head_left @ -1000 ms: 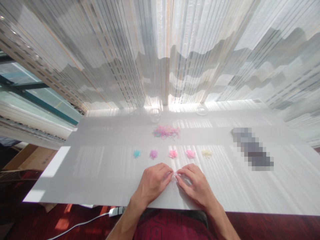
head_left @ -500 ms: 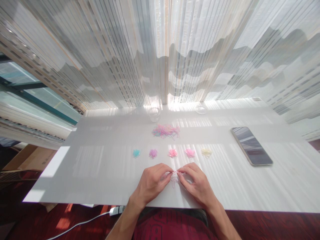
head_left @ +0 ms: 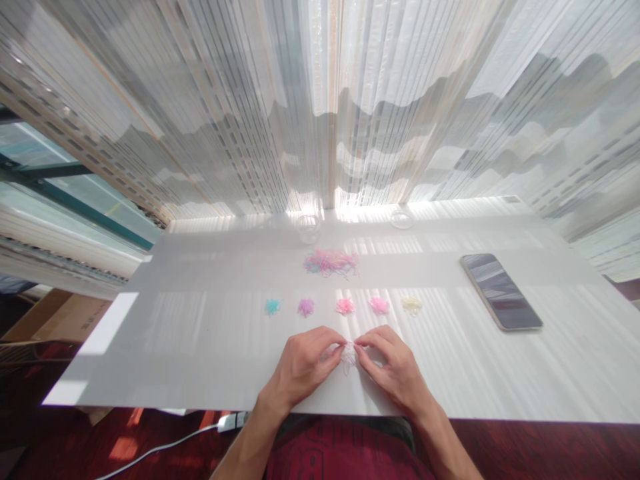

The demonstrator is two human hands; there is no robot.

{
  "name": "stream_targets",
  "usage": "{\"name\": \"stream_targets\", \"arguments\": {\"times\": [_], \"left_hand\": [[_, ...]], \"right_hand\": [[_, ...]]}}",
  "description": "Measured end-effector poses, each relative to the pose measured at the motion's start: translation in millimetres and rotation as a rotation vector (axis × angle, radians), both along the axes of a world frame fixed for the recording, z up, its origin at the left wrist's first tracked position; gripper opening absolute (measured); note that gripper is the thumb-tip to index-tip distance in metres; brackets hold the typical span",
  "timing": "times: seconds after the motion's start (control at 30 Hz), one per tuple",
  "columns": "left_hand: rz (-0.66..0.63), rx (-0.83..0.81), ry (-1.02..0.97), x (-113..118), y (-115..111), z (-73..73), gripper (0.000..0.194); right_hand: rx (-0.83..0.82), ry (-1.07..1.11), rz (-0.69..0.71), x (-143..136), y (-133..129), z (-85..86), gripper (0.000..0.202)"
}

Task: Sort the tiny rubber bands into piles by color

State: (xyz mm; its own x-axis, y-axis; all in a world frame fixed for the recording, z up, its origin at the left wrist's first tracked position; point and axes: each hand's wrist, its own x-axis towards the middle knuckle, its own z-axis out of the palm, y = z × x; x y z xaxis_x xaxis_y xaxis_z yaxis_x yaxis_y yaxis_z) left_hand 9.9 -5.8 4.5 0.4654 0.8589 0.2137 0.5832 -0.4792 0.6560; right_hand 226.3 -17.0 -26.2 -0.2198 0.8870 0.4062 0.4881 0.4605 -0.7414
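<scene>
My left hand and my right hand meet low over the table, thumb and forefinger of each pinched together. A thin pale pink strand, seemingly a small rubber band, runs between the fingertips. Under it lies a tangle of whitish-pink bands, partly hidden by the fingers. Beyond the hands sits a row of small heaps of bands: blue, purple, coral pink, pink and pale yellow. Farther back is a larger mixed heap of bands.
On the white table, a phone lies to the right. A clear round container and a clear round lid or dish are at the back, near the striped curtain. A white cable hangs below the front edge.
Both hands stay pinched in almost the same place, with only slight fingertip movement. The view has shifted a little; the heaps look unchanged.
</scene>
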Motion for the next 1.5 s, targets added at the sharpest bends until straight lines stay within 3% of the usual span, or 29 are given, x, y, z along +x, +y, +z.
{"name": "stream_targets", "arguments": {"times": [0.17, 0.4, 0.57, 1.07, 1.5], "left_hand": [[0.031, 0.050, 0.007, 3.5, 0.5, 1.6, 0.012], [0.007, 0.085, 0.030, 4.6, 1.5, -1.4, 0.012], [0.009, 0.071, 0.049, 1.9, 1.1, -4.4, 0.012], [-0.001, 0.055, 0.051, 2.9, -0.4, -5.0, 0.013], [-0.015, 0.068, 0.044, 9.1, -0.2, 0.1, 0.011]], "right_hand": [[0.003, 0.044, -0.073, -2.2, -1.6, 4.4, 0.011], [0.002, 0.047, -0.484, 5.0, 1.7, 4.9, 0.018], [-0.031, 0.029, -0.626, 8.8, 8.1, -0.7, 0.026], [0.007, -0.004, -0.697, 6.1, 11.4, -4.5, 0.028], [0.025, -0.036, -0.610, 7.1, 9.0, -5.2, 0.021]]}}
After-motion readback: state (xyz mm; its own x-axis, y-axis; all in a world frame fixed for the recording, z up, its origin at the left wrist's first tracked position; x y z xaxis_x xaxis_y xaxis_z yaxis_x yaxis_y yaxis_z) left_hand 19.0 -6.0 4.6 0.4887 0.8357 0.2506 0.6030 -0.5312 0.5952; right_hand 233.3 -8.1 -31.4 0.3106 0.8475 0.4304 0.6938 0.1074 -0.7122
